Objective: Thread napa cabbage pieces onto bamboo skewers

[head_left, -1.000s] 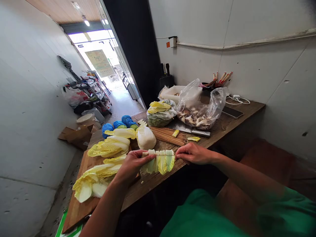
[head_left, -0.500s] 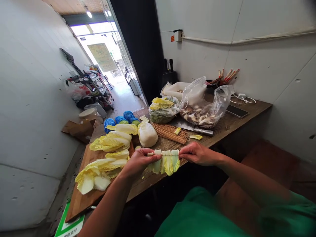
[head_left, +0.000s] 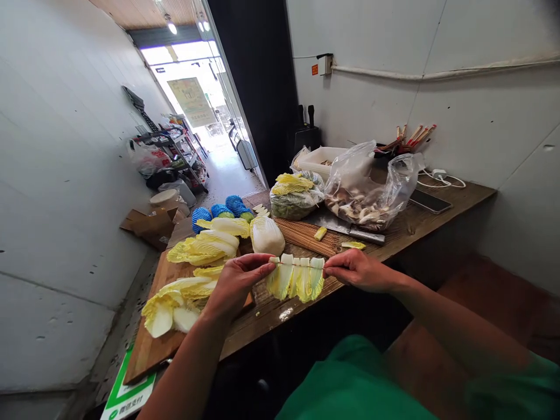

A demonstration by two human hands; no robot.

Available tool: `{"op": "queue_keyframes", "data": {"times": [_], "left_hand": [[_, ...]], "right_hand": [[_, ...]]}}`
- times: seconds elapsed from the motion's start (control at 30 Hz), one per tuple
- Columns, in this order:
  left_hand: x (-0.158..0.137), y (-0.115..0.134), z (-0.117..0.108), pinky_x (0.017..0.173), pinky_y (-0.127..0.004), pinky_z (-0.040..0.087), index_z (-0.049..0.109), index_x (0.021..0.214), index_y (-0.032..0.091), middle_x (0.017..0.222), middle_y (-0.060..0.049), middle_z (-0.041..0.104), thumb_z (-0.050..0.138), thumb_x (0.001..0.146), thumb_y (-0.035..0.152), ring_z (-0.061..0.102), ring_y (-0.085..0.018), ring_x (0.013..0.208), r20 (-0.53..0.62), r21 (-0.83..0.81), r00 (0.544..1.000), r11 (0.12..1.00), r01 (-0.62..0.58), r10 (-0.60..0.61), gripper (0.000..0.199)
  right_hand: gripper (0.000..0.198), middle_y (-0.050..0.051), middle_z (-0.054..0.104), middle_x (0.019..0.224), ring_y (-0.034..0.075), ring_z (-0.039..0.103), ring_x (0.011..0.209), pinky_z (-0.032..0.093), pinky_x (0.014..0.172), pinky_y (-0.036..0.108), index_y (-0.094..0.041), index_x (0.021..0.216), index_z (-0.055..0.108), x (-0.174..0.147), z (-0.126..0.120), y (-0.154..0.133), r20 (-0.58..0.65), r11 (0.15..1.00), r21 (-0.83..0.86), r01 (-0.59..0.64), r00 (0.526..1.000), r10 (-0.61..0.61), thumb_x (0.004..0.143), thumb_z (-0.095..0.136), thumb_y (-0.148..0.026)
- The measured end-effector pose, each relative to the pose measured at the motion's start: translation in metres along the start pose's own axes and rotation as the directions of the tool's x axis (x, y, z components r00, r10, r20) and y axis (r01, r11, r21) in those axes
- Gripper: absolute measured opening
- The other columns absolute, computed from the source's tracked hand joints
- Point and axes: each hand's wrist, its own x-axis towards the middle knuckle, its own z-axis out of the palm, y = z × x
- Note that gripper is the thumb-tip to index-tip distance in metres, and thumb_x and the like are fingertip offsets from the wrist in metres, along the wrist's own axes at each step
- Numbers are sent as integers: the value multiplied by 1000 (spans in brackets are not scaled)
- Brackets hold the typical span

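Several pale yellow napa cabbage leaf pieces [head_left: 303, 281] hang side by side from a thin skewer [head_left: 307, 266] stretched level between my hands above the table edge. At the left end, my left hand [head_left: 236, 281] pinches the outermost leaf piece between thumb and fingers. My right hand [head_left: 361, 272] is closed on the skewer's other end, just beside the last leaf. Behind them lies a bundle of bare skewers [head_left: 301, 234] with a small cabbage piece [head_left: 321, 233] on top. A white cabbage heart [head_left: 268, 235] stands left of the bundle.
Cabbage leaves [head_left: 203, 248] lie on a wooden cutting board [head_left: 146, 344] at the left. A cleaver [head_left: 365, 234] rests before a clear bag of sliced mushrooms [head_left: 363, 205]. Blue-netted vegetables [head_left: 221, 210] and a phone [head_left: 431, 201] are also on the table [head_left: 262, 326].
My left hand has moved left and a little up along the skewer, uncovering more of the leaf pieces. The leaves now hang more spread out. The whole view has shifted slightly.
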Motion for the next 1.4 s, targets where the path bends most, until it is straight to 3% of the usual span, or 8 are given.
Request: {"op": "queue_keyframes", "data": {"times": [0.17, 0.7, 1.13, 1.27, 1.4], "left_hand": [[1, 1, 2, 64, -22, 43, 71, 73, 18, 72, 0, 70, 79, 56, 30, 57, -12, 66, -11, 46, 1000, 999, 15, -14, 22], [-2, 5, 11, 60, -22, 40, 71, 71, 16, 67, -2, 67, 77, 56, 32, 54, -12, 61, 103, 145, 993, 988, 43, -59, 22], [-5, 5, 15, 56, -23, 39, 71, 69, 14, 62, -2, 65, 78, 54, 35, 53, -12, 58, 86, 208, 992, 976, 72, -91, 27], [-2, 4, 12, 61, -24, 42, 72, 78, 14, 72, -4, 69, 77, 57, 36, 57, -15, 65, 100, 103, 991, 992, 75, -85, 30], [5, 4, 7, 81, -31, 45, 67, 103, 17, 107, -12, 66, 67, 66, 50, 58, -22, 96, 145, -242, 989, 968, 59, -24, 49]], "right_hand": [[28, -3, 46, 54, 8, 34, 50, 28, 47, 20, -12, 82, 68, -1, -2, 0, 19, 1000, -29, -7, 1000, 7, 85, 50, -32], [29, 2, 60, 65, 9, 44, 56, 35, 52, 20, -11, 82, 68, -7, -8, 6, 60, 997, -68, 29, 998, -25, 86, 49, -33], [26, 4, 67, 74, 12, 53, 62, 40, 58, 21, -12, 84, 69, -8, -8, 4, 87, 996, -79, 45, 996, -38, 86, 50, -30], [27, 3, 65, 70, 11, 51, 60, 38, 56, 21, -12, 83, 69, -7, -10, 2, 54, 997, -72, 22, 998, -19, 86, 50, -31], [28, 1, 59, 62, 10, 45, 55, 34, 51, 20, -11, 82, 69, -3, -10, 1, 13, 999, -36, -8, 1000, 9, 85, 50, -31]]}}
